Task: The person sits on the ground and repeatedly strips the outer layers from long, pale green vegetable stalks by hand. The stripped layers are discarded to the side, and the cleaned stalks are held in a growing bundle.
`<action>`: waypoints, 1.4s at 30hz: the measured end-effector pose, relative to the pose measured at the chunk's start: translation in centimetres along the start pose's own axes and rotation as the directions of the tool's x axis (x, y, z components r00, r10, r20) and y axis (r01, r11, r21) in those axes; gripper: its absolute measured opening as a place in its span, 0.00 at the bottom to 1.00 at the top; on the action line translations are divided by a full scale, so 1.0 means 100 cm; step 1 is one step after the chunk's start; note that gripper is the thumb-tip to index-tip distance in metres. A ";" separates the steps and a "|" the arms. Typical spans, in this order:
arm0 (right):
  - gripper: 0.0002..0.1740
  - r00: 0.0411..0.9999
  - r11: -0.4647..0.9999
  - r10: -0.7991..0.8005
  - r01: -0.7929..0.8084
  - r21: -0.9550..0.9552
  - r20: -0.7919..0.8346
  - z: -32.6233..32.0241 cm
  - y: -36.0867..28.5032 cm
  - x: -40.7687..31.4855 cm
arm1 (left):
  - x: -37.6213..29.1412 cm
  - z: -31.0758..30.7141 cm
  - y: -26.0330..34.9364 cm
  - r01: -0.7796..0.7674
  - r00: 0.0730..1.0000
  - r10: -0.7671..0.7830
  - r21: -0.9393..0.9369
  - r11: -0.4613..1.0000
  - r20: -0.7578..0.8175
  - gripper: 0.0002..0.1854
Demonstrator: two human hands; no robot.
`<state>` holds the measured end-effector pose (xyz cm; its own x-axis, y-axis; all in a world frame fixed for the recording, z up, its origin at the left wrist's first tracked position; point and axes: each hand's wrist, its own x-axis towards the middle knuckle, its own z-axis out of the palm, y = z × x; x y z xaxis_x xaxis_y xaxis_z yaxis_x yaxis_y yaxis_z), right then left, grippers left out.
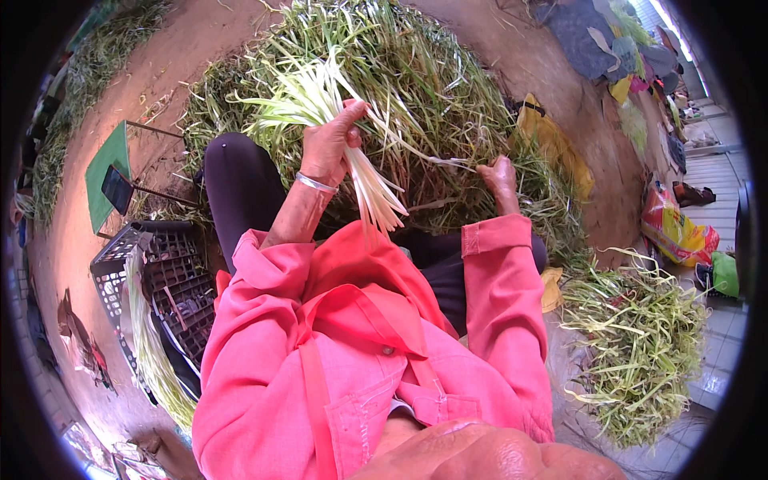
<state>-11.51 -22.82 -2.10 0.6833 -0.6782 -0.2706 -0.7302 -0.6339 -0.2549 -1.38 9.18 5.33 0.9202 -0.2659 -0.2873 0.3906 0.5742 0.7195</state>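
My left hand (330, 144) is closed around a bunch of pale green-and-white leafy stalks (315, 90). Their leaves fan out up and to the left, and the white ends hang below my fist over the red apron (354, 258). From the bunch a thin, limp pale strand (414, 147) runs down to the right. Its far end reaches the fingertips of my right hand (501, 177), which pinch it. Just beyond both hands rises a large heap of loose green leaves (408, 66).
At left, a black plastic crate (183, 288) has long pale stalks (147, 336) lying along it. Nearby stands a phone (117, 189) by a green panel (111, 165). Trimmed leaves (642, 348) are piled at right. Farther off lie a yellow bag (555, 144) and a colourful printed bag (672, 228).
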 end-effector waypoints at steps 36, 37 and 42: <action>0.21 0.836 0.825 -0.546 0.547 0.141 -0.048 -0.050 0.028 -0.048 | 0.030 -0.036 0.045 -0.021 0.987 0.056 -0.224 0.974 0.150 0.09; 0.20 0.796 0.770 -0.602 0.599 0.219 -0.064 -0.045 0.022 -0.045 | 0.031 -0.030 0.042 -0.006 0.976 0.052 -0.215 0.977 0.209 0.09; 0.15 0.787 0.763 -0.616 0.586 0.272 0.033 -0.013 -0.024 -0.011 | 0.032 0.006 0.081 -0.076 0.955 0.090 -0.061 0.995 0.282 0.08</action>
<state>-10.54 -21.07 0.04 0.9876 -0.1310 -0.0869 -0.1567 -0.7802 -0.6056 4.74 12.55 10.60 0.9067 -0.4206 -0.0315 0.3208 0.6392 0.6989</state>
